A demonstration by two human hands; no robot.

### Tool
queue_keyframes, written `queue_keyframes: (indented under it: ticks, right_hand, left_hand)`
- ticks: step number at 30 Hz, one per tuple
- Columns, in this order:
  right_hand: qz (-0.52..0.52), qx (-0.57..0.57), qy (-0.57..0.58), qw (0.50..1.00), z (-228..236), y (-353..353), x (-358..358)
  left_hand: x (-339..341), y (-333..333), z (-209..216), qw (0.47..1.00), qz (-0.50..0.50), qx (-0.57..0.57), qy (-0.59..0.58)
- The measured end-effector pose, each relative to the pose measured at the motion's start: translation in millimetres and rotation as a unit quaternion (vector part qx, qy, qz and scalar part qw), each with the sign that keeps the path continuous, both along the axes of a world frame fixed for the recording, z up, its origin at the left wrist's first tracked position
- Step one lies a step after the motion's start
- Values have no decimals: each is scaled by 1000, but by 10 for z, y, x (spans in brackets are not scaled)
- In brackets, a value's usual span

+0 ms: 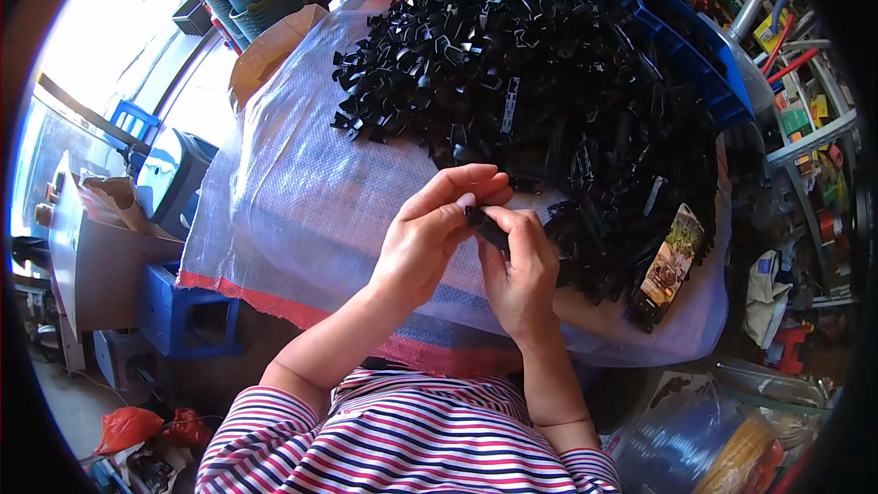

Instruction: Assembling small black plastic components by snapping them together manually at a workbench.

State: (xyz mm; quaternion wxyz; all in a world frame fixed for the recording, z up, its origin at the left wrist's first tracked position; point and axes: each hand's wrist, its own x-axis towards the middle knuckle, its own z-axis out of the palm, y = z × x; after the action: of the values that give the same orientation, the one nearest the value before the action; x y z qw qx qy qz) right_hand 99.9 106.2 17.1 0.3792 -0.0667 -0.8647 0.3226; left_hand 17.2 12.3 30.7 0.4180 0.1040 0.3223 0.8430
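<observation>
Over the near edge of the pile, my left hand and my right hand meet, both closed around a small black plastic piece. Thumb and fingers of each hand pinch it, and they cover much of it, so its exact kind is hidden. Just beyond lies a large heap of black plastic parts, many of them small and clip-like, with longer strips toward the right. The heap rests on a white woven plastic sheet with a red-striped edge.
A blue plastic crate borders the heap at the far right. A long package with a picture card lies on the sheet's right side. Blue stools stand at the left. Shelving with goods rises at the right.
</observation>
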Motion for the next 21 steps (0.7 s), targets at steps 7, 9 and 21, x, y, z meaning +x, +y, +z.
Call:
queue_keyframes:
  ticks: [7,9,21]
  right_hand:
    - [31,32,-4,999,68,108,58]
    - [67,49,-28,996,108,152,68]
    - [117,-111,-88,983,113,133,132]
  left_hand:
    - [-176,-41,-69,969,-68,-147,188]
    - [-240,-68,-66,911,-119,-272,285]
    - [-356,-99,-125,956,-155,-171,183]
